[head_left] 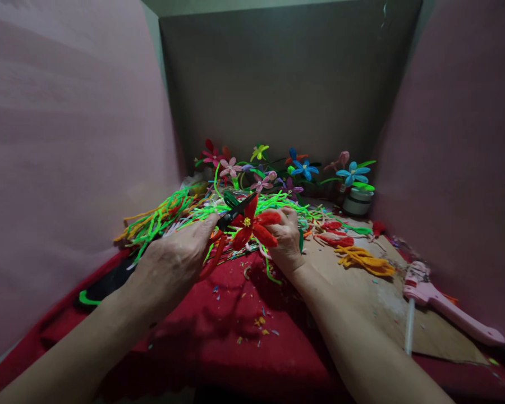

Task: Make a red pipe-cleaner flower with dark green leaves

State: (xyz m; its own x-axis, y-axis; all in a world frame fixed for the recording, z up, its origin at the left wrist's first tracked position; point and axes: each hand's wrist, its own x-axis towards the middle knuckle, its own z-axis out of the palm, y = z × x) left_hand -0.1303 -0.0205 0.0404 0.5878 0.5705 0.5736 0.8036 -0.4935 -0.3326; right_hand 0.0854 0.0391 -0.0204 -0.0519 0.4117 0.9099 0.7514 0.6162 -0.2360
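My left hand (179, 247) is closed round the red handles of a pair of scissors (234, 213), whose dark blades point up and to the right. The blades reach the upper petal of a red pipe-cleaner flower (263, 232) with a yellow centre. My right hand (287, 238) is closed behind the flower's right petals; its stem is mostly hidden by the fingers. Just beyond both hands lies a heap of bright green pipe cleaners (278, 201).
Finished flowers (305, 168) stand along the back, near a white jar (358, 201). Orange pipe-cleaner loops (364, 261) and a pink glue gun (437, 303) lie on cardboard (429, 336) at right. Trimmings dot the red cloth (235, 359). Pale panels (67, 140) rise on both sides.
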